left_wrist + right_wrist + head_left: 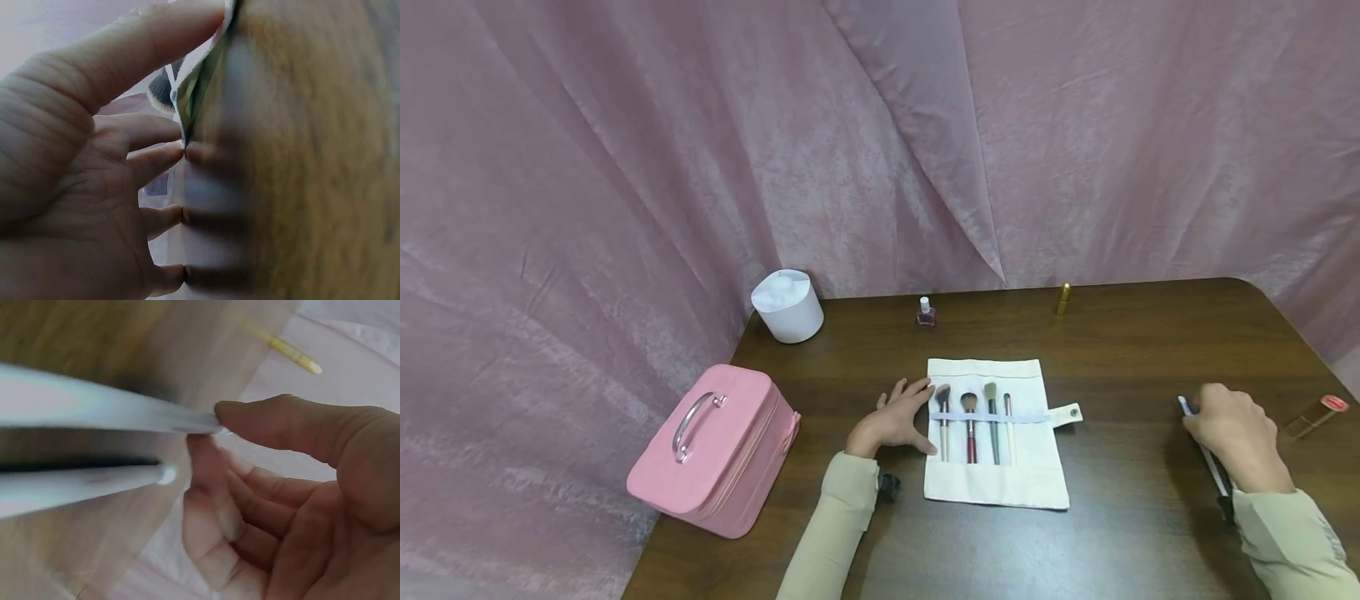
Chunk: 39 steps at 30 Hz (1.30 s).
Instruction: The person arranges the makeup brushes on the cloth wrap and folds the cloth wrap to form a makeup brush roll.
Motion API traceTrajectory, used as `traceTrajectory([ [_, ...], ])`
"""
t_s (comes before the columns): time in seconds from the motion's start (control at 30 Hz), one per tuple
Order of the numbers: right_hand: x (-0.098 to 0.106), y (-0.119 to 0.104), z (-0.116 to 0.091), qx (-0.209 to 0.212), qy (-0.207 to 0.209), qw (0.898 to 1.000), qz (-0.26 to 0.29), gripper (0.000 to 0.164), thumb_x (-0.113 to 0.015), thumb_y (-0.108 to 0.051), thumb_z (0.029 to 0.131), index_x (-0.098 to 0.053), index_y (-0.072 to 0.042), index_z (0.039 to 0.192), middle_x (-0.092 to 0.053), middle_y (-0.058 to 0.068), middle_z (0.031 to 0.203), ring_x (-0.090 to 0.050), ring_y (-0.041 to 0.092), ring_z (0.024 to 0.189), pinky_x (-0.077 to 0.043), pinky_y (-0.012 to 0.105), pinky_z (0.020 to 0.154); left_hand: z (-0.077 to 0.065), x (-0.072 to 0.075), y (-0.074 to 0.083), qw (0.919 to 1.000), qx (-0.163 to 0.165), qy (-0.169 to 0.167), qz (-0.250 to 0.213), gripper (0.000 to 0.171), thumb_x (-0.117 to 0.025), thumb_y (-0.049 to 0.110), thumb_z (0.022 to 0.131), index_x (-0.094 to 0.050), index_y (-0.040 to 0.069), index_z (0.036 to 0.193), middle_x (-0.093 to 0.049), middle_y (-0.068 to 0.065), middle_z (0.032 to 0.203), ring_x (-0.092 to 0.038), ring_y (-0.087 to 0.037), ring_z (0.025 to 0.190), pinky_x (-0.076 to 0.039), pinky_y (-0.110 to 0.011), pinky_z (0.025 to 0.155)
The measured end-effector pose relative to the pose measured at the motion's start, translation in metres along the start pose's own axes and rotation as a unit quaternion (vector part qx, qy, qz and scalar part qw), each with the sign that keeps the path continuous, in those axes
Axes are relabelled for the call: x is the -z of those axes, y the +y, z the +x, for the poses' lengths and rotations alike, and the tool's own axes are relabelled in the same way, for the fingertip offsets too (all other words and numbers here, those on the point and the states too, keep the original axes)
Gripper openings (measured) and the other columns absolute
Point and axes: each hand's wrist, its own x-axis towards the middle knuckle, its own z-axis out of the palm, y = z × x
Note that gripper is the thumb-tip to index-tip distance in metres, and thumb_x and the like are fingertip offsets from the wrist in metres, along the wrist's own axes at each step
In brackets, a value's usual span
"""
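A white fabric brush roll point(992, 487) lies unrolled on the table with several makeup brushes under its pale strap. Its snap tab point(1066, 415) points right. My left hand point(895, 421) rests at the roll's left edge, fingers spread, thumb on the edge; in the left wrist view its fingertips touch the tabletop and a dark-bristled brush point(162, 90) shows behind the thumb. Far to the right, my right hand point(1236, 429) pinches one end of a slim white stick point(112, 403) between thumb and forefinger. A second pale stick point(87, 484) runs just below it in the right wrist view.
A pink cosmetic case point(715, 450) stands at the left, a white tissue roll point(790, 308) behind it. Nail polish point(927, 314) and a gold tube point(1063, 298) stand near the back edge. A lipstick-like tube point(1315, 417) is right of my right hand.
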Motion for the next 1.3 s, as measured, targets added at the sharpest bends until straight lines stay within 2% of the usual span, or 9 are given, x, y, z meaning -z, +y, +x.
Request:
traceTrajectory([
  [0.17,0.002,-0.011,0.0,0.033,0.038,0.998,0.023,0.032,-0.067,-0.01,0.085,-0.061,0.014,0.105,-0.065,0.031,0.09,-0.06,0.042,0.071,-0.042,0.049,0.054,0.0,-0.001,0.0,1.0,0.004,0.001,0.002,0.103,-0.091,0.026,0.076,-0.033,0.014,0.16,-0.018,0.0,0.168,-0.003,-0.035,0.154,-0.006,-0.065,0.117],
  [0.37,-0.001,-0.021,0.001,0.077,0.103,0.99,0.052,0.024,-0.066,-0.006,0.084,-0.064,0.013,0.099,-0.07,0.022,0.083,-0.063,0.045,0.075,-0.042,0.049,0.06,0.001,0.0,0.0,1.0,0.004,0.0,0.001,0.103,-0.091,0.026,0.077,-0.032,0.014,0.16,-0.017,0.0,0.168,-0.003,-0.034,0.154,-0.006,-0.065,0.117],
  [0.63,-0.001,-0.028,0.002,0.073,0.134,0.984,0.092,0.022,-0.064,-0.002,0.087,-0.062,0.014,0.102,-0.068,0.028,0.087,-0.063,0.046,0.079,-0.043,0.046,0.062,0.0,0.0,0.001,1.0,0.006,-0.003,0.0,0.103,-0.091,0.026,0.077,-0.032,0.014,0.16,-0.017,-0.001,0.168,-0.003,-0.034,0.154,-0.006,-0.064,0.117],
  [0.7,-0.001,-0.03,0.003,0.076,0.146,0.981,0.101,0.022,-0.064,-0.003,0.087,-0.062,0.013,0.102,-0.068,0.026,0.087,-0.063,0.039,0.076,-0.041,0.042,0.062,0.0,0.0,0.001,1.0,0.007,-0.003,0.001,0.102,-0.091,0.026,0.077,-0.032,0.014,0.16,-0.017,-0.001,0.168,-0.003,-0.034,0.154,-0.006,-0.064,0.117],
  [0.83,-0.001,-0.033,0.006,0.077,0.169,0.973,0.134,0.022,-0.062,-0.004,0.088,-0.063,0.011,0.105,-0.069,0.021,0.084,-0.059,0.006,0.064,-0.044,0.028,0.058,0.0,0.001,0.001,1.0,0.007,-0.003,0.0,0.102,-0.091,0.026,0.077,-0.032,0.014,0.16,-0.017,0.0,0.168,-0.002,-0.034,0.154,-0.006,-0.064,0.117],
  [0.97,-0.001,-0.039,0.008,0.077,0.176,0.962,0.193,0.024,-0.06,-0.002,0.091,-0.062,0.013,0.11,-0.068,0.016,0.084,-0.053,-0.013,0.058,-0.049,0.016,0.05,-0.001,0.001,0.002,1.0,0.005,-0.002,-0.002,0.102,-0.091,0.026,0.077,-0.033,0.013,0.16,-0.017,-0.001,0.168,-0.003,-0.035,0.154,-0.006,-0.065,0.117],
  [1.17,-0.002,-0.048,0.011,0.091,0.176,0.939,0.281,0.025,-0.06,0.001,0.094,-0.06,0.017,0.114,-0.061,-0.012,0.081,-0.059,-0.013,0.065,-0.054,0.019,0.052,-0.002,0.002,0.002,1.0,0.004,-0.003,-0.002,0.102,-0.091,0.027,0.077,-0.033,0.012,0.16,-0.017,-0.001,0.168,-0.004,-0.035,0.154,-0.007,-0.065,0.117],
  [1.23,-0.003,-0.052,0.012,0.096,0.166,0.926,0.324,0.024,-0.059,0.003,0.095,-0.058,0.017,0.114,-0.059,-0.018,0.081,-0.061,-0.011,0.069,-0.055,0.021,0.054,-0.002,0.002,0.002,1.0,0.004,-0.002,0.0,0.102,-0.091,0.027,0.077,-0.032,0.012,0.16,-0.018,-0.001,0.168,-0.004,-0.035,0.154,-0.007,-0.065,0.117],
  [1.3,-0.004,-0.055,0.015,0.104,0.152,0.905,0.383,0.016,-0.059,0.006,0.095,-0.061,0.01,0.11,-0.06,-0.014,0.082,-0.064,-0.007,0.07,-0.056,0.022,0.056,-0.001,0.002,0.003,1.0,0.005,-0.002,0.003,0.103,-0.091,0.027,0.077,-0.032,0.012,0.16,-0.018,-0.001,0.168,-0.004,-0.035,0.154,-0.007,-0.065,0.117],
])
